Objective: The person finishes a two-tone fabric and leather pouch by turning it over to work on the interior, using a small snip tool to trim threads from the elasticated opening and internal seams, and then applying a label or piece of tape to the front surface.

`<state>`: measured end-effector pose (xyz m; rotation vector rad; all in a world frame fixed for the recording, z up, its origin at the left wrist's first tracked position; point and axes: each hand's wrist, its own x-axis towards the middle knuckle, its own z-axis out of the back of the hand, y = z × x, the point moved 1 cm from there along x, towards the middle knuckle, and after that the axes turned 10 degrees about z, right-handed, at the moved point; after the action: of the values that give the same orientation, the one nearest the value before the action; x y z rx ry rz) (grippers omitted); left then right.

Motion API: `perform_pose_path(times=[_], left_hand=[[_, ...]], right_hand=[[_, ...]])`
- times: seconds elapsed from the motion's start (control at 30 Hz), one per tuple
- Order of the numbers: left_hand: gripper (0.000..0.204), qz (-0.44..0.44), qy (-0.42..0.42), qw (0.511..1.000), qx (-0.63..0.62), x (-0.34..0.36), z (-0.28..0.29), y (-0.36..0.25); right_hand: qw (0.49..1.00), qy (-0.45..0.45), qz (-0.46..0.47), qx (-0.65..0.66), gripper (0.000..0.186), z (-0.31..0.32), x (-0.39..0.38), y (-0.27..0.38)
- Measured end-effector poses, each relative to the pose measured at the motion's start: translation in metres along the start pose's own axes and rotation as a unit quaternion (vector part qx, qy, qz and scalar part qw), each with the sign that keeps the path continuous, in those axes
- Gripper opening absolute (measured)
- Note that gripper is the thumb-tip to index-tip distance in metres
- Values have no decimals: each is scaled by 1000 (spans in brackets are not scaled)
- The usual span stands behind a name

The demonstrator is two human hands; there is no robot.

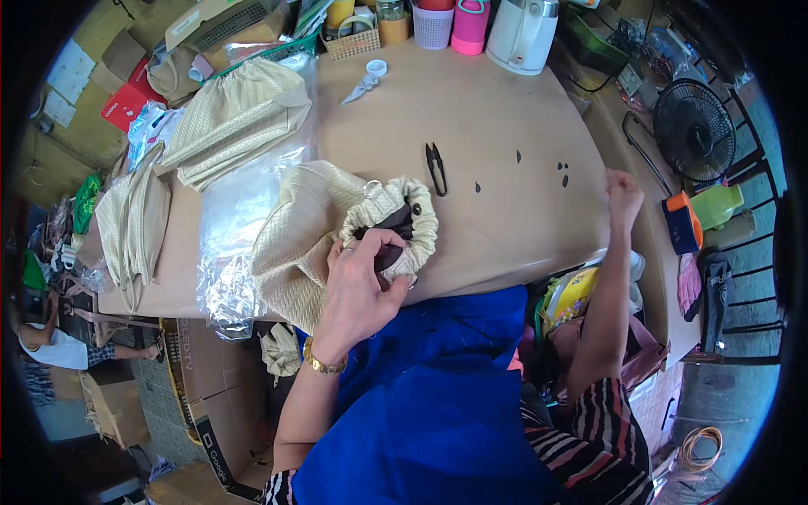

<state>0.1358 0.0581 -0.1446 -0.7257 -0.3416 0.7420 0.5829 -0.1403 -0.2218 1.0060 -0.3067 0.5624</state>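
A cream woven drawstring bag (290, 227) lies on its side near the table's front edge, its gathered mouth (427, 231) facing right with a dark lining inside. My left hand (366, 278) is bent over that mouth, its fingers curled into the opening and the thumb on the gathered rim. Out at the table's right edge, my right hand (624, 198) is closed, its fingers curled in; whatever it may hold is hidden. Black thread snips (436, 168) rest on the table beyond the bag. Several small dark scraps (565, 180) are scattered between the snips and my right hand.
More cream bags (244, 114) lie at the left on clear plastic sheeting (240, 219). Along the back stand a basket (352, 42), a pink bottle (470, 27) and a white kettle (522, 35). A black fan (694, 130) is at right. Another person (59, 345) is at far left.
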Motion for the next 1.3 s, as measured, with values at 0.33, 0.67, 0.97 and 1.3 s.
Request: perform_pose_path(times=[0.33, 0.67, 0.97, 1.3], left_hand=[[49, 17, 34, 932, -360, -9, -11, 60], [45, -59, -35, 998, -11, -23, 1, 25], [49, 5, -248, 965, 85, -51, 19, 25], [29, 34, -255, 901, -350, -53, -47, 47]], right_hand=[[991, -95, -50, -75, 27, 33, 63, -172], [989, -95, 3, 115, 18, 12, 35, -80], [788, 351, 24, 505, 3, -64, -159, 230], [819, 429, 233, 301, 46, -63, -207, 299]])
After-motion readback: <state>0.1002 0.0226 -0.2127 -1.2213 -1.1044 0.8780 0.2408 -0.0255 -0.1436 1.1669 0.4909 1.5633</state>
